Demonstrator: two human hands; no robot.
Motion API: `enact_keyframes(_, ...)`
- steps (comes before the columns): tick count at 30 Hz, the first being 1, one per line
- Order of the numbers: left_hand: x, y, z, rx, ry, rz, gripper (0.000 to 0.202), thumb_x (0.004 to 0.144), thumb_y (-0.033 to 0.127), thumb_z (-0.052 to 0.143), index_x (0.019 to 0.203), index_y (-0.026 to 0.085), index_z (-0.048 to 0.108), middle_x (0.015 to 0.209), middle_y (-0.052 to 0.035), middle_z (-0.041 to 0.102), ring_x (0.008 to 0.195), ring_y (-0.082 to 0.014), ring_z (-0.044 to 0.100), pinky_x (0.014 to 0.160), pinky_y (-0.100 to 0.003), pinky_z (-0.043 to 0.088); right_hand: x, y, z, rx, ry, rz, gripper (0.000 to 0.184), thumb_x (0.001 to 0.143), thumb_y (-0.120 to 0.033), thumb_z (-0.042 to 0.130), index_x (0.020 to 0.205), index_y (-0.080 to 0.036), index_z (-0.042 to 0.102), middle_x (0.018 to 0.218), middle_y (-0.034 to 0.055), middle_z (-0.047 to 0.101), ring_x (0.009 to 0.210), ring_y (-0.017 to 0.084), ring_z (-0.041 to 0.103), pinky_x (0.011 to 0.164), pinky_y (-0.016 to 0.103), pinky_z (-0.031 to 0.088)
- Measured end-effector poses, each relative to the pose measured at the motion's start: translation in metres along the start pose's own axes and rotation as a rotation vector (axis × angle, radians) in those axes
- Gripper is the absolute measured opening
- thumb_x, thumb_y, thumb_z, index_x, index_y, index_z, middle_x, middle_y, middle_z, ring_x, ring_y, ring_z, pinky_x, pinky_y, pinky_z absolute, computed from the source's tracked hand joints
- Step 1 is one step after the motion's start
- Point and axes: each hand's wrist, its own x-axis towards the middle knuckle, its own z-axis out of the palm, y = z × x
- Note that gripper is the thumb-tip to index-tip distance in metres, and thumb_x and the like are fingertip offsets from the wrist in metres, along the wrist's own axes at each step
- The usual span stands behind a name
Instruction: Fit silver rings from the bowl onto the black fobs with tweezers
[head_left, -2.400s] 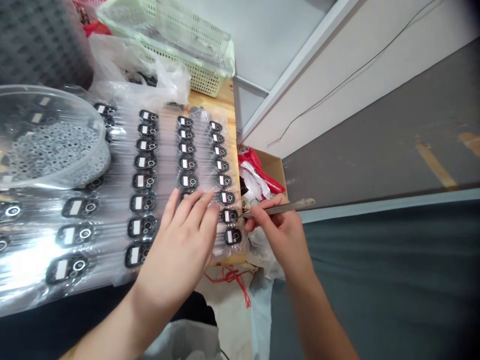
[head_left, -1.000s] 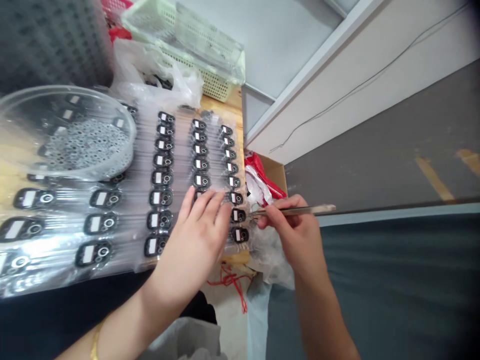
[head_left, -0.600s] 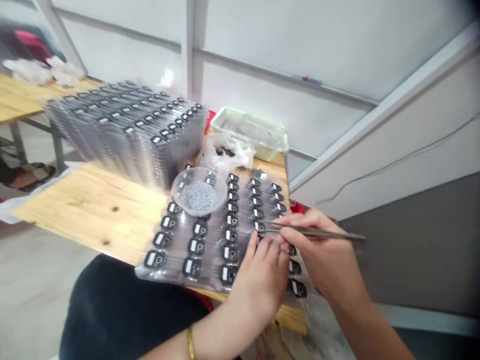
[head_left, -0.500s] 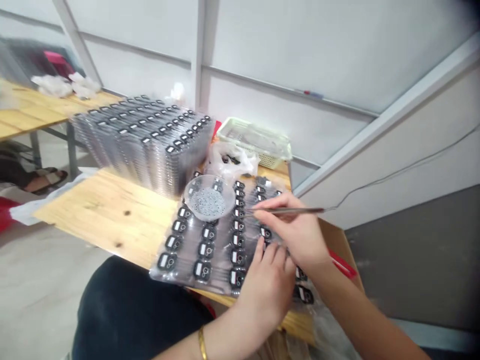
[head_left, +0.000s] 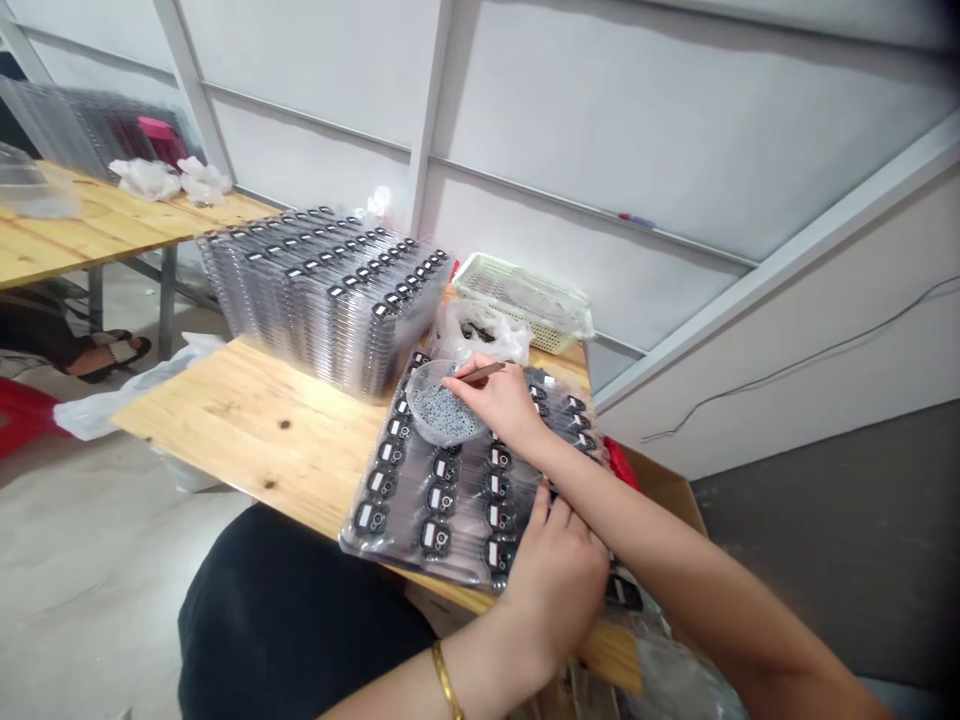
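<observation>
A clear plastic tray (head_left: pixel 469 548) holds rows of small black parts with white labels and ring-shaped details. A translucent round bowl (head_left: pixel 431 440) stands on its far left portion, containing many tiny grey ring-like pieces (head_left: pixel 447 415). Over the bowl, my right hand (head_left: pixel 501 398) is closed around slim dark tweezers (head_left: pixel 484 372); their tips are hidden by the fingers. My left hand (head_left: pixel 559 560) lies on the near right part of the tray, fingers stretched forward and touching it beside a black part. My right forearm passes above that spot and partly covers the tray.
A tall stack of filled clear trays (head_left: pixel 322 310) stands at back left. Behind the bowl are a white plastic bag (head_left: pixel 480 325) and a pale green basket (head_left: pixel 525 300). A cardboard box (head_left: pixel 671 490) sits right. Another person's foot (head_left: pixel 112 352) shows under the far table (head_left: pixel 75 240).
My right hand has moved left with the tweezers, from above the tray's right rows to the bowl. My left hand stays on the tray. The camera view has shifted slightly.
</observation>
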Motion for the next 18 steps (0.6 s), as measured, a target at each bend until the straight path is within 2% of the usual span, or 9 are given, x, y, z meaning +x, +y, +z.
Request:
enact_keyframes(11, -0.0016, 0.004, 0.0055, 0.057, 0.092, -0.014, 0.047, 0.099, 0.025, 0.036, 0.143, 0.009, 0.044, 0.138, -0.0092, 0.058, 0.127, -0.0248, 0.053, 0.108, -0.042, 0.045, -0.003, -0.0019, 0.0003, -0.028, -0.028, -0.002, 0.018, 0.075, -0.022, 0.072, 0.065, -0.021, 0.058, 0.06, -0.0019, 0.066, 0.058, 0.016, 0.062, 0.058, 0.026, 0.044)
enact_keyframes(18, -0.0004, 0.0025, 0.0064, 0.022, 0.066, -0.008, 0.046, 0.099, 0.026, 0.038, 0.141, 0.01, 0.046, 0.139, -0.0104, 0.058, 0.127, -0.0256, 0.052, 0.109, -0.043, 0.044, -0.0019, -0.0025, 0.0021, -0.035, -0.027, 0.021, 0.016, 0.076, -0.021, 0.072, 0.065, -0.021, 0.059, 0.061, -0.0015, 0.066, 0.061, 0.017, 0.063, 0.062, 0.028, 0.046)
